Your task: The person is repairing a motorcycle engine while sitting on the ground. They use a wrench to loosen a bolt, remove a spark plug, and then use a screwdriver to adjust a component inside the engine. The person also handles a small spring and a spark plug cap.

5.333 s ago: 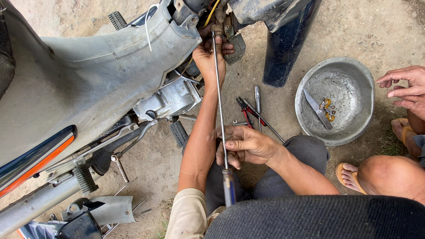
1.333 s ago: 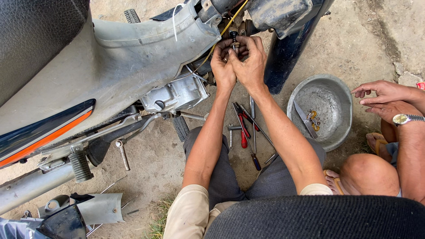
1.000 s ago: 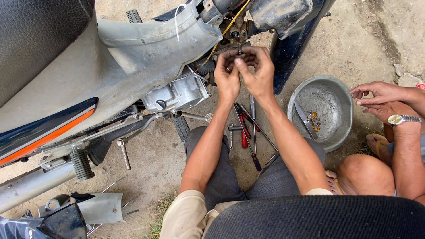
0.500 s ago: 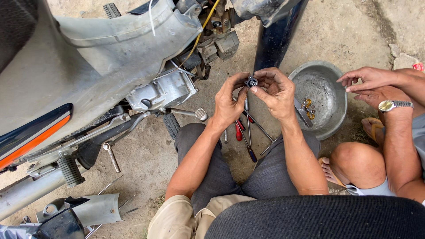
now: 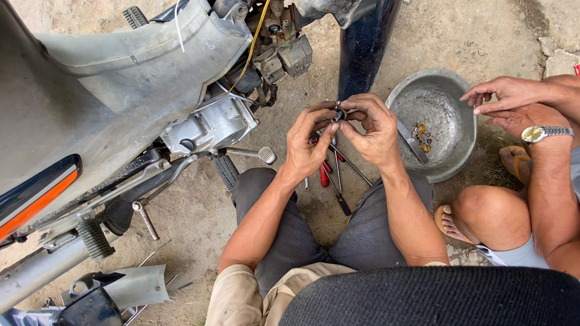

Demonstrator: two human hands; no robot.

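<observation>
— Small metal part (image 5: 338,113): where is it?
— Pinched between the fingertips of both hands, left hand (image 5: 308,142) and right hand (image 5: 371,130) closed on it.
— And below that grip?
— Screwdrivers (image 5: 332,175) on the ground; a metal bowl (image 5: 450,163) to its right.

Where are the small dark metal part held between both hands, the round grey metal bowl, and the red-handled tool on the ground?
small dark metal part (image 5: 338,114), head view, its top end between the fingertips.
round grey metal bowl (image 5: 450,96), head view, bare inner wall.
red-handled tool (image 5: 324,177), head view, its red handle.

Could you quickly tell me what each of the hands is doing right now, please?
Left hand: shut on the small dark metal part.
Right hand: shut on the same part.
</observation>
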